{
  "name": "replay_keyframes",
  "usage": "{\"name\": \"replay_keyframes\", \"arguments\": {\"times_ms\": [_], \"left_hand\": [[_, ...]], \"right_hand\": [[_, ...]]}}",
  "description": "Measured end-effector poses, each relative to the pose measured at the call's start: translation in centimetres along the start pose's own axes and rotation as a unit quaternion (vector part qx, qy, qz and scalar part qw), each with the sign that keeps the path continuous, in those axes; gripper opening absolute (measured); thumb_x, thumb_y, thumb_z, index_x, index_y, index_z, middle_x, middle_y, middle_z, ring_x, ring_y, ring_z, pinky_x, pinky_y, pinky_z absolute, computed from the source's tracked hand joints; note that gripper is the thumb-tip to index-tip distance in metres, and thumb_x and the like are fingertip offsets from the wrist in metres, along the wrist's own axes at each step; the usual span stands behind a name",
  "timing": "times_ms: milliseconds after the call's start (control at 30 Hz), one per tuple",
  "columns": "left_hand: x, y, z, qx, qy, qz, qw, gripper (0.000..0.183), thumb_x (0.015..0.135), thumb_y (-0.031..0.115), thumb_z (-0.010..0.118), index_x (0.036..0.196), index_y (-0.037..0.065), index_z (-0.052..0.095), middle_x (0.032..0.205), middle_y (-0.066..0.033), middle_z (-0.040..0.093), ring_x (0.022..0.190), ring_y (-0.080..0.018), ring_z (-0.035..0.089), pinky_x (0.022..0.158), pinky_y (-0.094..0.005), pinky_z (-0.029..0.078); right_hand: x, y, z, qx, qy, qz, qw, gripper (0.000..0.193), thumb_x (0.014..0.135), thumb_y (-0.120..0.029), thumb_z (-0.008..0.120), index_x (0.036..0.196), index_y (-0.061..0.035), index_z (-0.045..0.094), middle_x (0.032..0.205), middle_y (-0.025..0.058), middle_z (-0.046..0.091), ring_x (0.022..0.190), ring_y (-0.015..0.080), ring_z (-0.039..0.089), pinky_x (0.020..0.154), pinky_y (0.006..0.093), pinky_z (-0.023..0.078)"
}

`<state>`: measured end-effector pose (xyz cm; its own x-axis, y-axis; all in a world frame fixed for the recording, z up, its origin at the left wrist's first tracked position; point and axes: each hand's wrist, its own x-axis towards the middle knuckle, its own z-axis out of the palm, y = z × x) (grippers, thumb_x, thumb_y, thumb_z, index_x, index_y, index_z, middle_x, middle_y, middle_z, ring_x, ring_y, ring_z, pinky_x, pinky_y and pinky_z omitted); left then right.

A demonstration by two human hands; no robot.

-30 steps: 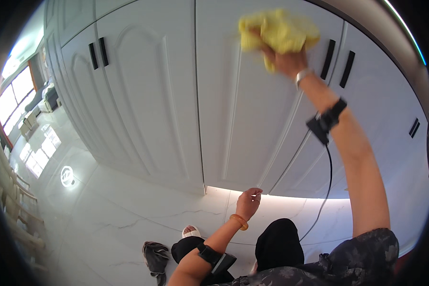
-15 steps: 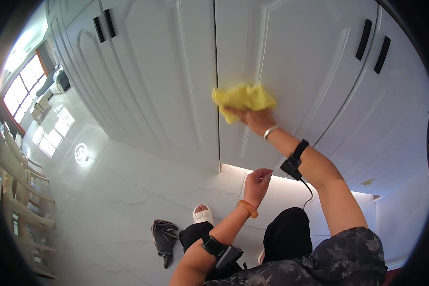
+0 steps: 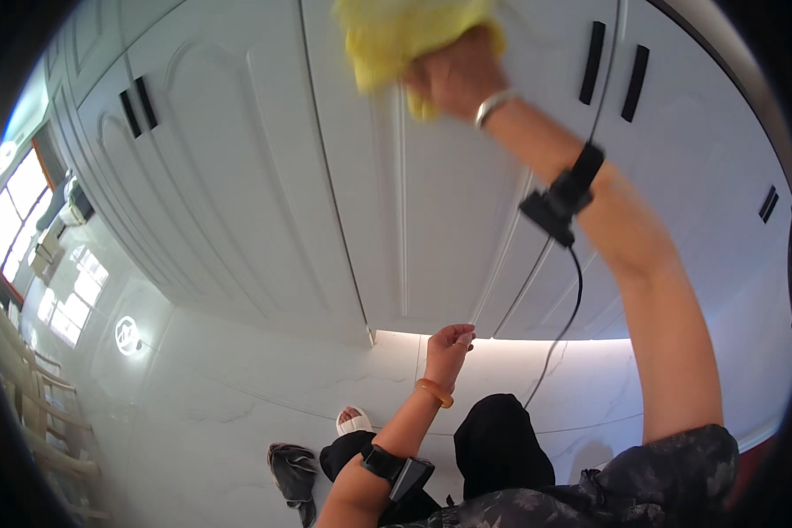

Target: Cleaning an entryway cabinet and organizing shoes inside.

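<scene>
My right hand (image 3: 459, 75) holds a yellow cloth (image 3: 383, 44) against the upper part of a white panelled cabinet door (image 3: 449, 202). Both hand and cloth are smeared by motion, and the cloth's upper edge runs out of the picture. A silver bangle circles that wrist. Low in front of the door, near its bottom edge, my left hand (image 3: 449, 354) hangs with its fingers curled together and nothing visible in them. It wears an orange bangle.
Black handles (image 3: 592, 63) stick out from the neighbouring doors. A dark grey rag (image 3: 292, 475) lies on the glossy tiled floor (image 3: 202, 414) beside my slippered foot. Wooden chairs (image 3: 48, 405) stand at the left. A cable (image 3: 575, 308) dangles from my right forearm's black strap.
My right hand has moved up the door with the yellow cloth, its arm stretching farther. The whole view has shifted somewhat. My left hand keeps its curled shape.
</scene>
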<state>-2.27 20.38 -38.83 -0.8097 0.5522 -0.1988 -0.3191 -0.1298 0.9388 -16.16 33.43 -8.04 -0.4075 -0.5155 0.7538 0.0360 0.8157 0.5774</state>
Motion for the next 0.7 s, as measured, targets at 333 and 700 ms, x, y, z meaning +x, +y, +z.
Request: {"name": "replay_keyframes", "arguments": {"times_ms": [333,700], "left_hand": [[0.2,-1.0,0.0,0.050,-0.013,-0.010,0.999,0.022,0.085,0.009,0.050,0.104,0.001,0.058,0.096,-0.0089,0.062,0.085,-0.0159,0.058,0.074,-0.0261,0.043],[0.5,-0.9,2.1,0.036,-0.053,-0.003,0.998,0.020,0.085,0.007,0.051,0.101,-0.002,0.058,0.093,-0.0091,0.062,0.085,-0.0155,0.058,0.075,-0.0252,0.045]], "right_hand": [[-7.0,1.3,-1.8,-0.119,0.056,0.154,0.979,0.058,0.078,-0.034,0.053,0.133,-0.0346,0.035,0.131,0.0127,0.035,0.112,0.0510,0.033,0.088,0.0651,0.027],[-27.1,2.4,0.0,-0.003,-0.030,0.172,0.985,0.048,0.081,-0.028,0.054,0.123,-0.0051,0.045,0.117,0.0148,0.051,0.109,0.0330,0.047,0.093,0.0429,0.036]]}}
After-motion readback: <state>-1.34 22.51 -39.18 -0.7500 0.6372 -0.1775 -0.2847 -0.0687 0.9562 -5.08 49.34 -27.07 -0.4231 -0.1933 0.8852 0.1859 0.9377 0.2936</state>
